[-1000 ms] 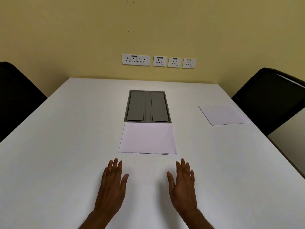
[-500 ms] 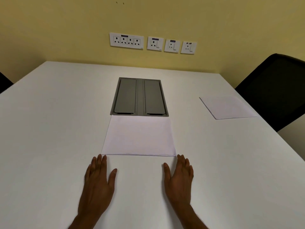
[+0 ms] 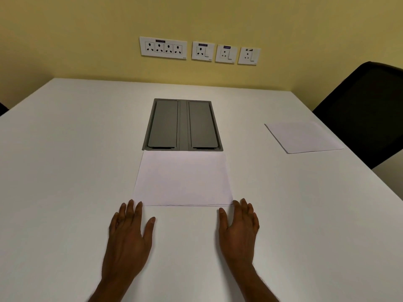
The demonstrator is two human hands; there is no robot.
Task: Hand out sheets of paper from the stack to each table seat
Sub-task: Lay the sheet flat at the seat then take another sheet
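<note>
Stack (image 3: 183, 178) laid flat at worktop (image 3: 65, 171) centre, far edge just beside grey floor-box lids (image 3: 182, 125). Left hand (image 3: 127, 235) held palm down, fingers spread, nothing gripped; fingertips (image 3: 139, 204) seen at stack's near left corner. Right hand (image 3: 239, 229) likewise flat and empty, fingers loosely together, tips at near right corner. Contact with paper cannot be told. Single sheet (image 3: 303, 137) placed near right edge, before black chair (image 3: 362, 110). Sockets (image 3: 199, 50) mounted on yellow wall.
</note>
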